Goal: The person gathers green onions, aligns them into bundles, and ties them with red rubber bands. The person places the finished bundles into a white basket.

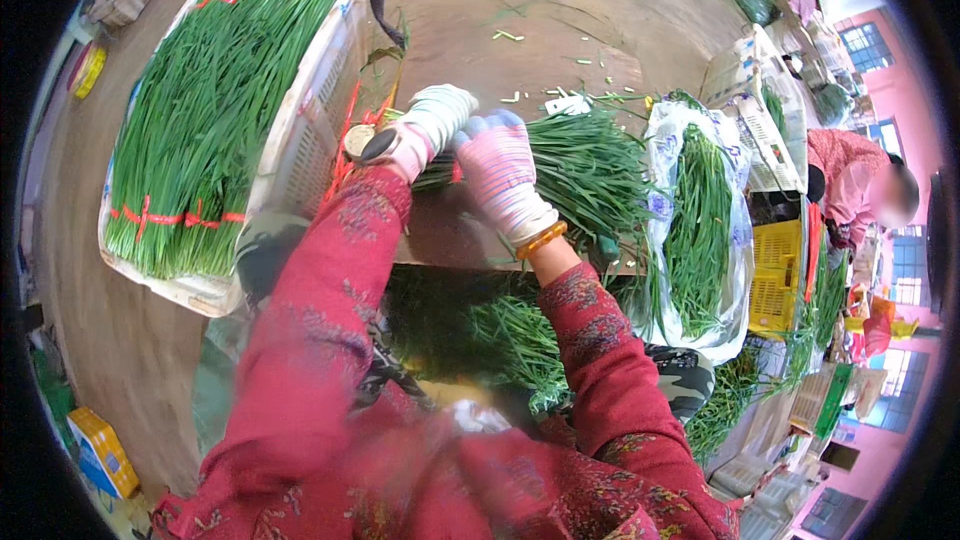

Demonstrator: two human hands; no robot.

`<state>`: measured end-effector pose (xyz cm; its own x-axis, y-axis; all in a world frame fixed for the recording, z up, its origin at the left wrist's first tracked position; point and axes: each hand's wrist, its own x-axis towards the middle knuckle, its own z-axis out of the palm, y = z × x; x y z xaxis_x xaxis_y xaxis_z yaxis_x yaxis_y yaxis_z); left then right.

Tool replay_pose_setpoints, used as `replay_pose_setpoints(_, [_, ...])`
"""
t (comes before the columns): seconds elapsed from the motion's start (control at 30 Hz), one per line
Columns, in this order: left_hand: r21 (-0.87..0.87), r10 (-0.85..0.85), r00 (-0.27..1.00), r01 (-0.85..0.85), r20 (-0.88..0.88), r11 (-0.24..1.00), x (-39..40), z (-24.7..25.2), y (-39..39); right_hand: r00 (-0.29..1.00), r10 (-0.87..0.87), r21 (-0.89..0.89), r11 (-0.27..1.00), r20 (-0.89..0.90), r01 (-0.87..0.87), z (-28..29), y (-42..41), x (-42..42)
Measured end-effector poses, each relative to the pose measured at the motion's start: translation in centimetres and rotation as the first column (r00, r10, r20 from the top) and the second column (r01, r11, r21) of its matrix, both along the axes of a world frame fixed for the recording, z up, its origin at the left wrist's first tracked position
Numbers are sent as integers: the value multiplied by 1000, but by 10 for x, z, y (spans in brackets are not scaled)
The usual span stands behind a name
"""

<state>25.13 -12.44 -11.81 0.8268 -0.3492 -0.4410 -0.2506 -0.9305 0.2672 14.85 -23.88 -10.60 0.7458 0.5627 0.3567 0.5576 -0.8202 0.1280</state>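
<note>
A bunch of long green leaves, apparently garlic chives, lies across a brown board before me, with a bit of red tie around it. Over its stem end is my left hand, in a striped knitted glove, fingers curled. My right hand, gloved too, sits on top of the bunch with its fingers bent beside the left hand. What lies under the fingers is hidden. Strands of red tape hang at the board's left, by a pale round object. A white card-like piece lies behind the bunch.
A white plastic crate filled with red-tied bunches stands at left. Right of the board, loose greens lie in a clear plastic bag. Further right are a yellow crate, white crates and a bending person. Cut stem bits are scattered behind.
</note>
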Motion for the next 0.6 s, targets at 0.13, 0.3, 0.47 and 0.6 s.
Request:
replay_pose_setpoints(0.13, [-30, -11, 998, 9, -54, 1000, 1, 12, 12, 996, -66, 5, 998, 64, 66, -13, 15, -5])
replay_pose_setpoints(0.3, [-638, 275, 959, -172, 65, 751, -76, 24, 54, 999, 51, 105, 993, 2, -51, -17, -16, -19])
replay_pose_setpoints(0.47, [-358, 184, 866, -6, 465, 934, -115, 6, 43, 996, 60, 159, 986, -61, -50, -1, -18, -20])
replay_pose_setpoints(0.6, [-424, 211, 793, 65, 571, 903, -101, -21, 39, 987, 78, 249, 968, -140, -41, -5, -21, -15])
